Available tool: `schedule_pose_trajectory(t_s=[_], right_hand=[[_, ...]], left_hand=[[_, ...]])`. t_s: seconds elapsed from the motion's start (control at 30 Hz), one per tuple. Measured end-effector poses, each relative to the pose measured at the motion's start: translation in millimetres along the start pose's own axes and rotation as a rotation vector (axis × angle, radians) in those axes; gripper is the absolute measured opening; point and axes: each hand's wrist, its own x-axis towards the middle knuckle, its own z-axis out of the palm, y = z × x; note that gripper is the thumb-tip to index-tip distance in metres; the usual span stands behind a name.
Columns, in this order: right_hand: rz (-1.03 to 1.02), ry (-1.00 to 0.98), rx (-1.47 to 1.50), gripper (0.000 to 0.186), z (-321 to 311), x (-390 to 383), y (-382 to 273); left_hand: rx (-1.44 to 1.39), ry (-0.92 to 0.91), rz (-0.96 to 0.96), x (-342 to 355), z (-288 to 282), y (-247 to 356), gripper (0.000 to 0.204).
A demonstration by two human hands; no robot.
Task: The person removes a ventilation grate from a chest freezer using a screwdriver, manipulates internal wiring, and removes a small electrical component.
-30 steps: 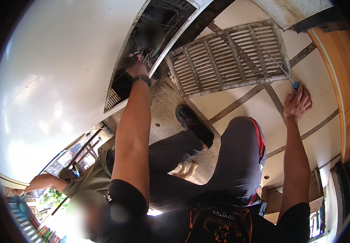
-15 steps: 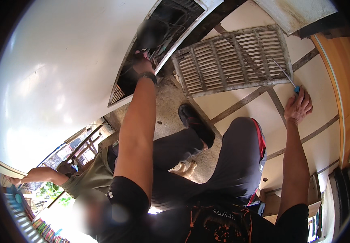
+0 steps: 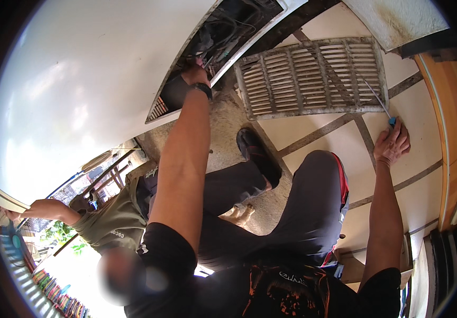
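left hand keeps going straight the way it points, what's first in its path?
Likely the tangle of dark wires inside the open white appliance casing. The left hand is already at the opening's edge, pointing in. Depth is unclear, so contact may already exist.

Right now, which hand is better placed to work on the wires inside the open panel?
Left. The left hand is already inside the open panel, at the wires. The right hand rests on the floor holding a screwdriver, apart from the opening, beside the grille.
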Motion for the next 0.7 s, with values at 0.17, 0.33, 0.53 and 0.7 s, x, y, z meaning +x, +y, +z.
schedule_pose_trajectory(t_s=[0.17,0.33,0.53,0.7], right_hand=[[-0.02,0.01,0.069,0.054,-2,6,-17],[-0.023,0.018,0.033,0.055,-4,5,-9],[-0.013,-0.001,0.029,0.055,-5,7,-12],[0.0,-0.005,0.027,0.057,-5,4,-8]], left_hand=[[-0.301,-0.319,-0.118,24,-76,23,0.05],[-0.226,-0.064,-0.241,-4,-26,37,0.063],[-0.249,-0.099,-0.289,3,-36,48,0.067],[-0.407,-0.161,-0.284,-10,-35,46,0.071]])
